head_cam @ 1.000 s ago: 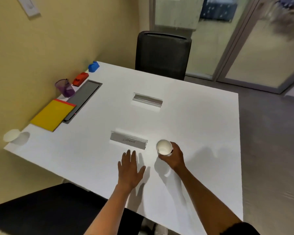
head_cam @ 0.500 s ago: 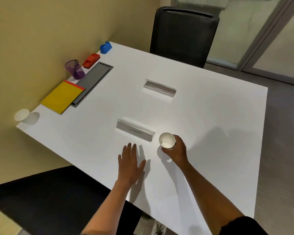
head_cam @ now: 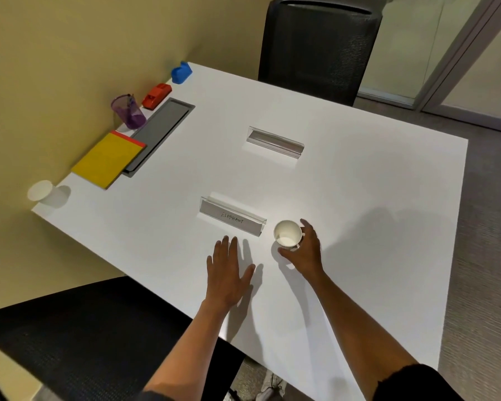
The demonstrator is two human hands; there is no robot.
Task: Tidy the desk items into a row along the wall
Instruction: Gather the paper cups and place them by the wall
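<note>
My right hand (head_cam: pixel 304 250) is wrapped around a white paper cup (head_cam: pixel 287 233) that stands upright on the white desk (head_cam: pixel 359 198). My left hand (head_cam: pixel 227 273) lies flat on the desk, fingers spread, holding nothing. A clear name plate (head_cam: pixel 232 219) reading "ELEPHANT" sits just beyond both hands. A second clear name plate (head_cam: pixel 275 142) lies farther back. Along the wall stand a blue item (head_cam: pixel 181 72), a red stapler (head_cam: pixel 156 95), a purple cup (head_cam: pixel 128 112), a yellow notebook (head_cam: pixel 107 159) and another white paper cup (head_cam: pixel 41 191).
A grey cable tray lid (head_cam: pixel 159 130) is set into the desk beside the wall items. A black mesh chair (head_cam: pixel 315 44) stands at the far side, another black chair (head_cam: pixel 84 337) at the near left. The yellow wall (head_cam: pixel 55 68) runs along the desk's left edge.
The view has tilted down and drawn closer to the desk. Both hands stay in nearly the same place, the right one still around the cup.
</note>
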